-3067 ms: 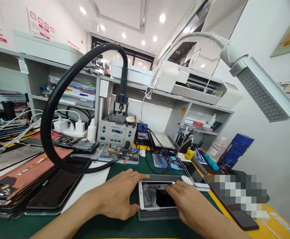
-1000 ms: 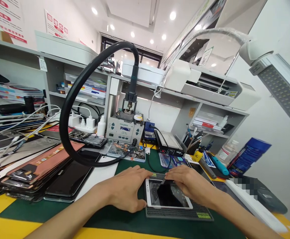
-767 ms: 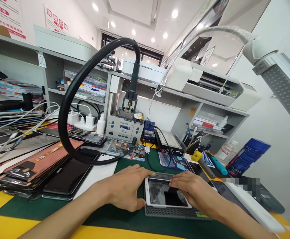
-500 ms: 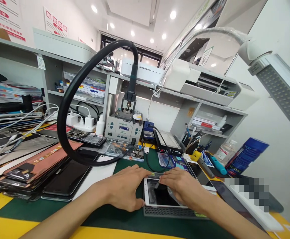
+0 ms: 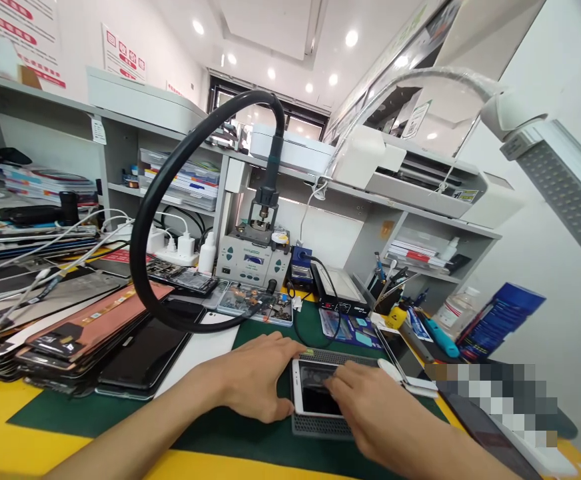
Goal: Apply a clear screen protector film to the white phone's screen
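Note:
A white-framed smartphone [image 5: 315,390] with a dark screen lies face up on a grey perforated mat [image 5: 320,427]. My left hand [image 5: 258,377] holds it at its left end, thumb by the near corner and fingertips by the far corner. Over the right part of the screen is my right hand [image 5: 375,413], fingers curled and pressed together against the glass. What those fingers hold, if anything, is hidden. Beyond the right hand a rounded white piece [image 5: 389,369] sticks out at the mat's far right; its kind is unclear.
Stacked phone parts [image 5: 90,327] and a black phone [image 5: 153,353] lie to the left. A thick black hose [image 5: 143,247] arches from the rework station [image 5: 253,260]. Behind the mat is a parts tray [image 5: 255,307]; another phone [image 5: 403,353] and a blue box [image 5: 500,323] stand right.
My right hand has shifted nearer and lower over the screen, its fingers more curled. My left hand stays at the phone's left end. The whole view has shifted slightly.

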### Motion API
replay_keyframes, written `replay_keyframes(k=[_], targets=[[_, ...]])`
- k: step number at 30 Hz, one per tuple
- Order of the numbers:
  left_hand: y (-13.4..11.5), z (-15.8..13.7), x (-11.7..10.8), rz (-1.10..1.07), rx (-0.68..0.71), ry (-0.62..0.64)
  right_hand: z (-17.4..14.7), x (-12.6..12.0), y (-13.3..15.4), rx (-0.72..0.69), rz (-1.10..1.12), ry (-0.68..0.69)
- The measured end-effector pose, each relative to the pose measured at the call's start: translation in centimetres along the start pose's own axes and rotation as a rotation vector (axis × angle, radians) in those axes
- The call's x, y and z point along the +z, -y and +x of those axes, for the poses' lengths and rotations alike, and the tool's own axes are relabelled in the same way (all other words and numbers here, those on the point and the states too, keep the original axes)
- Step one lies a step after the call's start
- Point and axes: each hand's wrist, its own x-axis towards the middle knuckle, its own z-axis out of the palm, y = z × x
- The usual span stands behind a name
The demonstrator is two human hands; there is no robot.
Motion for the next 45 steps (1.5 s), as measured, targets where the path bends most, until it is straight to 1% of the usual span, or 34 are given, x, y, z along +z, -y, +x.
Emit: replay_keyframes(k=[2,5,11,15,21,26,31,35,38,40,42,43,45], targets=[[0.1,0.0,0.2,0.001,-0.003,-0.006,-0.3,0.5,0.6,-0.037,-0.032,0.004],[0.3,0.0,0.4,0.003,0.005,-0.002,0.1,0.9,1.0,-0.034,-0.04,0.013],[0.1,0.0,0.2,0.008,0.016,0.002,2.0,-0.1,0.7,0.013,-0.026,0.067],[0.2,0.1,0.2,-0.001,0.021,0.014,2.7,-0.5,0.4,0.025,-0.035,0.06],[0.3,0.0,0.2,0.027,0.042,-0.006,1.4,-0.6,0.4,0.066,-0.019,0.019],[0.2,0.0,0.0,0.025,0.055,-0.007,0.4,0.1,1.0,0.01,0.035,0.021],[0.1,0.1,0.1,0.042,0.033,0.001,1.8,0.6,0.9,0.048,0.028,0.017],[0.2,0.1,0.1,0.036,0.022,0.013,3.0,0.2,0.5,0.063,0.024,0.017],[0.1,0.0,-0.1,0.038,0.01,0.009,2.9,-0.3,-0.1,0.087,0.027,0.016],[0.0,0.0,-0.3,0.036,0.011,0.012,2.4,-0.8,-0.8,0.118,0.11,0.0],[-0.1,-0.1,-0.5,0.032,0.014,0.018,1.6,-1.3,-2.0,0.185,0.288,-0.012],[-0.1,-0.1,-0.6,0.029,0.016,0.021,1.2,-1.5,-2.7,0.233,0.396,0.002],[-0.1,-0.1,-0.6,0.023,0.017,0.015,0.5,-1.7,-4.2,0.356,0.615,0.076]])
